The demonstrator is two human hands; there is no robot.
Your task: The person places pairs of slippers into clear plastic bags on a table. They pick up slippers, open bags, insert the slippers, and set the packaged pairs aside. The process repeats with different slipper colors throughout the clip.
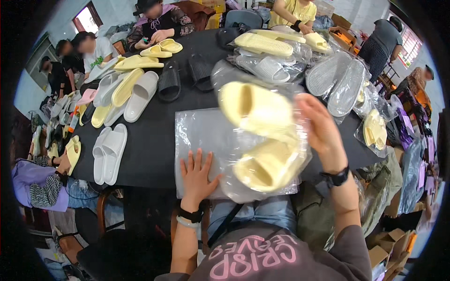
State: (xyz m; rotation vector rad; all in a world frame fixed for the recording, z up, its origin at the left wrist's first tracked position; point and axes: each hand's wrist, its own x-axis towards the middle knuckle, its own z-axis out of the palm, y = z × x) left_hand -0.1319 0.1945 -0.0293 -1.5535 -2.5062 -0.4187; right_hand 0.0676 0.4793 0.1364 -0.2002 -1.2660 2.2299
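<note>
My left hand (pixel 196 180) lies flat with its fingers spread on a stack of clear plastic bags (pixel 197 129) at the table's near edge. In my right hand (pixel 321 124) is the right side of a clear bag holding a pair of pale yellow slippers (pixel 260 110). The pair is raised over the bags and blurred by motion, one slipper above the other. Part of my right hand's grip is hidden at the bag's edge. To the left of the bags, a pair of light grey slippers (pixel 110 152) stands on the black table (pixel 147 161).
Loose grey and yellow slippers (pixel 127 89) and a black pair (pixel 169 82) lie farther back left. Bagged slippers (pixel 335 82) pile up at the right. Across the table sit two people (pixel 161 25), one handling a yellow slipper (pixel 316 42). Another person (pixel 44 180) sits at the left.
</note>
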